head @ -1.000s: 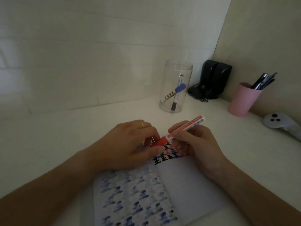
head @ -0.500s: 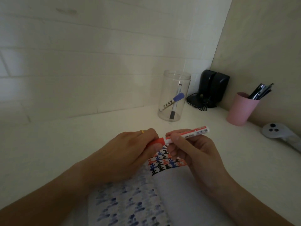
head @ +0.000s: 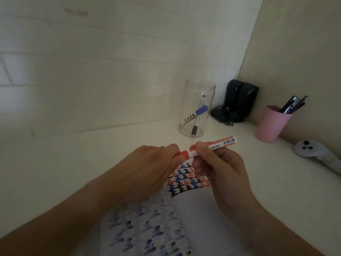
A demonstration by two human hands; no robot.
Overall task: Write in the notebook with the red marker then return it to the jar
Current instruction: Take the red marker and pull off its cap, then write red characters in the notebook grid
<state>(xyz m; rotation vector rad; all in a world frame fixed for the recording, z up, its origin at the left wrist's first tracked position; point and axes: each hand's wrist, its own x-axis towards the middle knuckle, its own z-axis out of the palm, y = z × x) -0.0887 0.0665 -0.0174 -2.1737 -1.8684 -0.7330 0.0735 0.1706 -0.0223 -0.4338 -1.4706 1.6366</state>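
The red marker (head: pixel 219 144) is white-barrelled with a red cap and lies almost level above the open notebook (head: pixel 195 215). My right hand (head: pixel 217 169) grips its barrel near the middle. My left hand (head: pixel 147 169) pinches the red cap (head: pixel 184 154) at the marker's left end; the cap sits on the barrel. The notebook's far corner shows rows of red, blue and black marks; its left page shows faint blue marks. The clear jar (head: pixel 196 108) stands upright behind the hands, holding a blue-capped marker and a black-tipped one.
A pink cup (head: pixel 271 124) with dark pens stands at the right by the side wall. Two black speakers (head: pixel 239 98) with cables sit in the corner beside the jar. A white controller (head: pixel 311 150) lies at the far right. Tiled wall runs along the back.
Both hands have risen off the notebook with the marker, which has turned from slanted to nearly level. More of the written marks are uncovered. The left hand stays on the red cap.
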